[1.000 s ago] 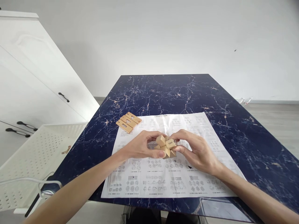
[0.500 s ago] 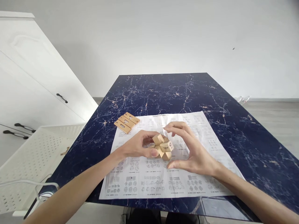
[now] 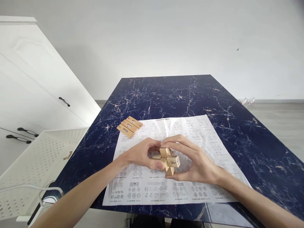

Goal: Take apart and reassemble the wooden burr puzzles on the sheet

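An interlocking wooden burr puzzle (image 3: 165, 153) is held above the printed sheet, with marks inked on one block end. My left hand (image 3: 142, 153) grips it from the left, the thumb pressed on its near side and the fingers behind. From the right, my right hand (image 3: 201, 161) spans the puzzle, fingertips at its far upper side and thumb at its near lower tip. A gap shows between the right palm and the wood. The puzzle's back is hidden by the fingers. Beneath lies a creased white sheet (image 3: 156, 194) printed with small puzzle diagrams.
Three flat slotted wooden pieces (image 3: 129, 127) lie side by side at the sheet's upper left corner. A dark blue marbled table (image 3: 163, 95) carries everything. A transparent flat item (image 3: 223, 212) lies at its front edge. A white perforated cart (image 3: 30, 171) stands left, by white cabinets (image 3: 35, 79).
Half a second ago my right hand had let go and was spread beside the puzzle; now its fingers and thumb close around it. The puzzle has turned slightly and moved nearer to me.
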`<state>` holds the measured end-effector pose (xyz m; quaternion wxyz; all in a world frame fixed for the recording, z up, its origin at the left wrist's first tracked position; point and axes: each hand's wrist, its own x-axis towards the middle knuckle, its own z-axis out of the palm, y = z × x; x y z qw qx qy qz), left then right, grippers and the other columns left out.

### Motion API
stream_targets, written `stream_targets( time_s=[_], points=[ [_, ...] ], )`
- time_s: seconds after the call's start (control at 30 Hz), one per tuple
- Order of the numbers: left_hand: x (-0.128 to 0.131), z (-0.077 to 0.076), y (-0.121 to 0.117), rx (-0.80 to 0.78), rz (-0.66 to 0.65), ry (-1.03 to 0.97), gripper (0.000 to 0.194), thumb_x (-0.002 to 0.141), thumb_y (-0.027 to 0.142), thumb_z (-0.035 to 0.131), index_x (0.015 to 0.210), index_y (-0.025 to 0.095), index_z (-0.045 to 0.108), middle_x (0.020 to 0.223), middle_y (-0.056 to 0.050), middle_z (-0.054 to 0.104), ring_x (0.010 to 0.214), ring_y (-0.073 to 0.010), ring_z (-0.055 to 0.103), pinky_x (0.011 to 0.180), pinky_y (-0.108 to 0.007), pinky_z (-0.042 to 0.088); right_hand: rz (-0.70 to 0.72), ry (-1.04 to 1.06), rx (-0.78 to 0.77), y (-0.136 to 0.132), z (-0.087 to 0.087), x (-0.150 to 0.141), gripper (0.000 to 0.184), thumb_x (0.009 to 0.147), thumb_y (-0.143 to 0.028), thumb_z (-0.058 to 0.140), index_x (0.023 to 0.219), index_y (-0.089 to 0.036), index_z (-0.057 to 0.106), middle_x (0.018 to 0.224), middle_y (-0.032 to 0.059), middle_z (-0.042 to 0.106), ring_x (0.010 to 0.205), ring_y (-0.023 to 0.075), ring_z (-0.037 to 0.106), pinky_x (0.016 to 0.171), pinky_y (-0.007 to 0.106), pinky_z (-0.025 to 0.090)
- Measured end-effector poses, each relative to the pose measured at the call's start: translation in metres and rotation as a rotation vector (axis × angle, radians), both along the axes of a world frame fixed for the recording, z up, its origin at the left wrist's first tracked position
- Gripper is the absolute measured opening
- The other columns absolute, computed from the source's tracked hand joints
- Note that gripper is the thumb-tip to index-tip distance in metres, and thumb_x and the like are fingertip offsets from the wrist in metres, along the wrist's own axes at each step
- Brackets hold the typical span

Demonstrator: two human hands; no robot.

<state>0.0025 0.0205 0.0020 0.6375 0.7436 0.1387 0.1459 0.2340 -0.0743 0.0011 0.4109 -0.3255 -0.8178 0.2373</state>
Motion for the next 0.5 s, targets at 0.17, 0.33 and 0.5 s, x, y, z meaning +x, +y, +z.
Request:
stream_targets(
  time_s=[0.17,0.33,0.5],
  points=[
    [0.0004,-0.0019,0.0002,-0.031,-0.012,0.004,0.048,0.076,0.058,0.088,0.103,0.019,0.08,0.09,-0.005,0.077,0.075,-0.0193,0.067,0.069,-0.03,0.055,-0.012,0.027,-0.019,-0.002,-0.0046,-0.0017,0.071,0.086,-0.031,0.093,0.148,-0.029,0.058,0.14,0.0115,0.067,0.127,0.0293,0.069,0.104,0.044,0.062],
    [0.0005,-0.0037,-0.0004,-0.029,-0.022,-0.059,0.045,0.08,0.056,0.088,0.105,0.02,0.081,0.087,-0.005,0.078,0.088,-0.0251,0.075,0.082,-0.035,0.06,-0.007,0.021,-0.007,-0.0029,-0.0033,-0.0034,0.075,0.087,-0.031,0.092,0.152,-0.03,0.053,0.146,0.0113,0.068,0.133,0.0298,0.067,0.11,0.046,0.059],
    [-0.0005,-0.0005,-0.0014,-0.037,0.042,-0.036,0.056,0.089,0.063,0.082,0.126,0.021,0.078,0.113,-0.012,0.08,0.11,-0.0318,0.076,0.098,-0.044,0.06,-0.115,-0.019,0.051,-0.0022,-0.0039,-0.0027,0.063,0.096,-0.023,0.079,0.151,-0.029,0.048,0.14,0.0113,0.071,0.123,0.0293,0.072,0.1,0.047,0.063]
  ],
)
